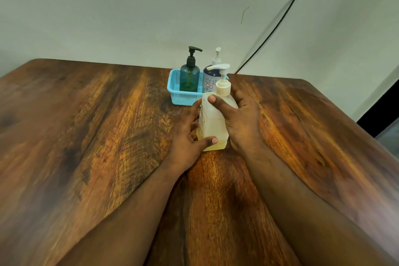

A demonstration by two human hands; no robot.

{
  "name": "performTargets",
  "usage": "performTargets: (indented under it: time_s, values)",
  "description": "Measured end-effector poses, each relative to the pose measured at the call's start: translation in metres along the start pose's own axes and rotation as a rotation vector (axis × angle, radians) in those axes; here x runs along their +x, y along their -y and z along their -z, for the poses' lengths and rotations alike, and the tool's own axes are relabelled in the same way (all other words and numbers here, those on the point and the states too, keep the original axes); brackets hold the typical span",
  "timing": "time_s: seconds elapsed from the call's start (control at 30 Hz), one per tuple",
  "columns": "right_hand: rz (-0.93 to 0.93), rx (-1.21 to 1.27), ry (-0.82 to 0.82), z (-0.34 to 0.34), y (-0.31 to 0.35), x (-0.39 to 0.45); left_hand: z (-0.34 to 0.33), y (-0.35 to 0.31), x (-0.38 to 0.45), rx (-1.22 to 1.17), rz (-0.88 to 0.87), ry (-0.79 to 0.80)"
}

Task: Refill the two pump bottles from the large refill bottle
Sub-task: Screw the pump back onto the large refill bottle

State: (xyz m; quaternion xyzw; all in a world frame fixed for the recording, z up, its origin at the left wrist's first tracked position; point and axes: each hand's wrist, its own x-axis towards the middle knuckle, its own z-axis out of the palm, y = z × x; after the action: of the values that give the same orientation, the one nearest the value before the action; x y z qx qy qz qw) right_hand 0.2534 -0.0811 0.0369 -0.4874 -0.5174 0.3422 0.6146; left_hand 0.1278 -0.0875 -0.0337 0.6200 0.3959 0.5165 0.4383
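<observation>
A large translucent refill bottle [212,122] with a white pump top and a little yellow liquid at its bottom stands upright on the wooden table. My right hand [239,119] grips its upper body, thumb across the front. My left hand [191,134] holds its lower left side, thumb along the base. Behind it, a dark green pump bottle [190,75] with a black pump and a white-and-blue pump bottle [210,77] stand in a small blue basket [181,97].
The brown wood-grain table [97,136] reaches to a pale wall at the back. A black cable [280,17] runs down the wall to the table's back edge, right of the basket. The table's right edge falls off near a dark gap.
</observation>
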Motion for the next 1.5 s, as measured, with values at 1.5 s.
performTargets:
  time_s: [1.5]
  values:
    - [0.119, -0.089, 0.229, 0.028, 0.027, 0.03, 0.001, -0.002, 0.002, 0.016, 0.05, 0.017]
